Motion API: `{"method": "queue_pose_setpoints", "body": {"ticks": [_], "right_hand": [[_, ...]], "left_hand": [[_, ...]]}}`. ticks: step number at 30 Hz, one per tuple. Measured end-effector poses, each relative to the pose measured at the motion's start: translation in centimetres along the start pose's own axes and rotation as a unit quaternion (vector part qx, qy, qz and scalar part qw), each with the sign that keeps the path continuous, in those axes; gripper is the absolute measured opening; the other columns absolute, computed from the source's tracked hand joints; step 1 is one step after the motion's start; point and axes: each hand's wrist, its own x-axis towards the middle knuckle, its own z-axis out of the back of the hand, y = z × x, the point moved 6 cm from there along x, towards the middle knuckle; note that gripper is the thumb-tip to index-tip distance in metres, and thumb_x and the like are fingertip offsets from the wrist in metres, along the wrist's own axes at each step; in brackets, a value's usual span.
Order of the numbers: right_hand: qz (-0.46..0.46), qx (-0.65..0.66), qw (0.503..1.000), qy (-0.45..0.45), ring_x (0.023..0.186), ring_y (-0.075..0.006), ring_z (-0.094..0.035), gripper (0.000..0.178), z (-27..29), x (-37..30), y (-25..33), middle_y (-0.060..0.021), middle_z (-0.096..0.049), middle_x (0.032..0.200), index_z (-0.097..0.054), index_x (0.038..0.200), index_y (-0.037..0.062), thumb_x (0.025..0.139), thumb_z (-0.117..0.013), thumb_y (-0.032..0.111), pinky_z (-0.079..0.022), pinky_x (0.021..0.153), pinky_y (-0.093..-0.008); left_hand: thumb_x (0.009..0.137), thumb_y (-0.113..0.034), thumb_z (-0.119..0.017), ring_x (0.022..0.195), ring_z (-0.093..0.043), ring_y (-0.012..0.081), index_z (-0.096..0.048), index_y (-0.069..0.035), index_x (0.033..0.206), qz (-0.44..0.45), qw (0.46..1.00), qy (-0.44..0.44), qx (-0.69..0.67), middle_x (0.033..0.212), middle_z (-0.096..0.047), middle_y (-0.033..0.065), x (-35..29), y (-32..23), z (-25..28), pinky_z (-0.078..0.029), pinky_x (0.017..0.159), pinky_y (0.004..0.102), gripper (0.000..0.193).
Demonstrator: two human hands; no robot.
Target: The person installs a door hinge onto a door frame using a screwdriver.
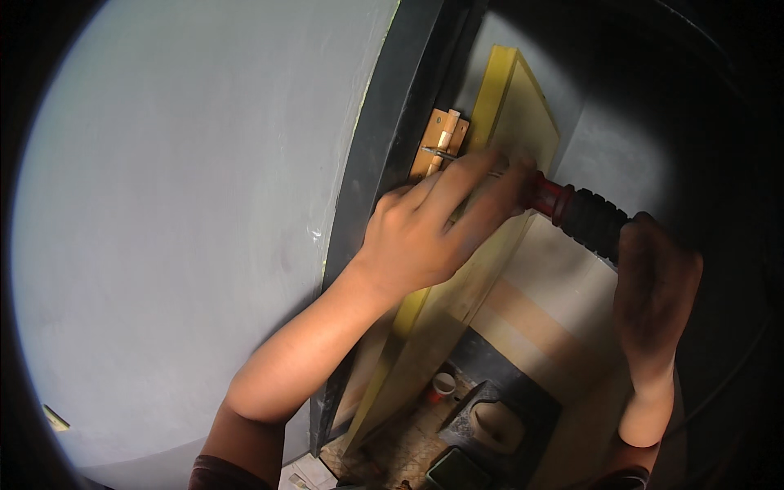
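Two hands up at door edge: our left hand (425, 233), fingers stretched, pinches screwdriver (572, 208) shaft beside brass hinge (441, 143); right hand (653, 286) wraps its black handle end, wrist bent upward.

Left hand (433, 224) steadies a screwdriver (572, 211) shaft at the door hinge (441, 143); right hand (653, 286) grips its handle

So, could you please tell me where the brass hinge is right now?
In the head view the brass hinge sits upper centre, between the dark door frame and the yellow door edge, just above the left hand.
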Motion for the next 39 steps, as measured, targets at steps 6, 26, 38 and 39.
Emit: {"method": "queue_pose_setpoints", "body": {"ticks": [6, 26, 38, 39], "right_hand": [[-0.075, 0.030, 0.997, 0.006, 0.048, -0.0204, -0.041, 0.042, 0.1, 1.3, 0.4, -0.0132, -0.048, 0.056, -0.065, 0.075, -0.0015, 0.107, -0.067, 0.025, -0.035, 0.050, -0.0328], [0.043, 0.177, 0.979, -0.095, 0.057, -0.0227, -0.071, 0.055, -2.3, -0.4, 0.6, -0.0043, -0.066, 0.065, -0.061, 0.088, 0.0060, 0.084, -0.082, 0.057, -0.056, 0.054, -0.0356], [0.148, 0.219, 0.945, -0.191, 0.048, -0.0266, -0.067, 0.012, -1.7, -1.2, -1.5, -0.0137, -0.062, 0.055, -0.073, 0.068, 0.0030, 0.070, -0.079, 0.014, -0.057, 0.048, -0.0380], [0.133, 0.247, 0.941, -0.191, 0.051, -0.0263, -0.068, 0.012, -1.6, -1.1, -1.5, -0.0126, -0.063, 0.057, -0.073, 0.068, 0.0044, 0.071, -0.079, 0.015, -0.057, 0.050, -0.0378]], "left_hand": [[0.076, -0.020, -0.092, 0.081, -0.076, 0.0174, -0.080, -0.006, 0.113, 0.011, 0.999, -0.030, -0.038, 0.112, -0.075, 0.0098, 1.3, -3.1, 1.0, -0.063, 0.065, 0.0274, 0.040], [0.087, -0.013, -0.081, 0.106, -0.075, 0.0272, -0.067, 0.004, 0.131, 0.003, 0.997, 0.079, -0.028, 0.126, -0.074, 0.0168, 4.5, -4.8, 3.1, -0.061, 0.088, 0.0345, 0.049], [0.099, -0.018, -0.075, 0.138, -0.060, 0.0348, -0.057, 0.004, 0.141, 0.038, 0.994, 0.100, -0.020, 0.152, -0.057, 0.0245, 3.8, -5.7, 1.2, -0.050, 0.113, 0.0449, 0.051], [0.097, -0.018, -0.078, 0.136, -0.061, 0.0350, -0.058, 0.003, 0.140, 0.085, 0.993, 0.076, -0.007, 0.150, -0.059, 0.0238, 3.7, -5.2, 2.0, -0.050, 0.113, 0.0452, 0.052]]}}
